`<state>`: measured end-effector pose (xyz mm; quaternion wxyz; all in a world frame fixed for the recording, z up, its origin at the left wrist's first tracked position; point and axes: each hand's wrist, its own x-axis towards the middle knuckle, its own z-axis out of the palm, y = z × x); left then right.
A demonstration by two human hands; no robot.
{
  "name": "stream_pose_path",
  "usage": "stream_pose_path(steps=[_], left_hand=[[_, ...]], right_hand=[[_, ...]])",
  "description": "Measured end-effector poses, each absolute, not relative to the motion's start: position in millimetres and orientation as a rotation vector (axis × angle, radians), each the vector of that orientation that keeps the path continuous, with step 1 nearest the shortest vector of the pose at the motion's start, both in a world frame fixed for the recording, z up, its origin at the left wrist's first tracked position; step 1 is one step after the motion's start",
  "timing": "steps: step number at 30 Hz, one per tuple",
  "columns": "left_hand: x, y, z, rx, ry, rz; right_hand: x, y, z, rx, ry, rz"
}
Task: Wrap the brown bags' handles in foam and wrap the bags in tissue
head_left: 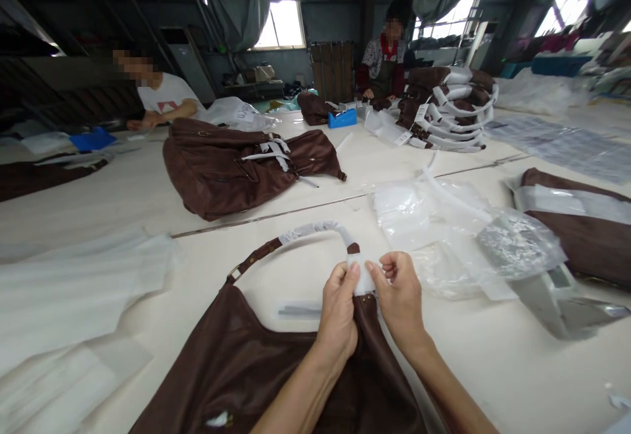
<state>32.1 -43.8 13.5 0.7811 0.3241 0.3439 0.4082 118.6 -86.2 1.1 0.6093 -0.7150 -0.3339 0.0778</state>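
Observation:
A dark brown leather handbag (286, 368) lies in front of me, its strap (315, 230) arching up and mostly covered in white wrapping. Where the strap's right end meets the bag, a piece of white foam wrap (363, 275) sits around it. My left hand (340, 309) is closed on that wrapped end, thumb on top. From the right side, my right hand (400, 289) pinches the edge of the foam wrap between thumb and fingers. The strap's left end shows bare leather and a buckle (234, 274).
White foam sheets (73, 289) spread over the left. Clear plastic bags (444, 243) and a grey object (566, 299) lie right, near another brown bag (582, 223). Ahead are a brown bag (221, 171), stacked wrapped bags (444, 105) and a blue tape dispenser (342, 118). Two people work across the table.

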Motion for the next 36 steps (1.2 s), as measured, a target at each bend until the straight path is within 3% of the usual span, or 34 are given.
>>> stream_pose_path(steps=[6, 19, 29, 36], left_hand=[[32.4, -44.2, 11.9, 0.680, 0.747, 0.883], [33.5, -38.5, 5.0, 0.679, 0.610, 0.827], [29.4, -32.9, 15.1, 0.757, 0.596, 0.790], [30.5, -37.3, 17.9, 0.674, 0.646, 0.856]], right_hand=[[109.9, -87.1, -3.9, -1.652, -0.899, 0.213], [96.1, -94.6, -5.9, -1.125, -0.547, 0.958], [99.9, -91.7, -11.0, -1.147, -0.557, 0.893], [93.2, -105.8, -4.1, -1.493, -0.546, 0.361]])
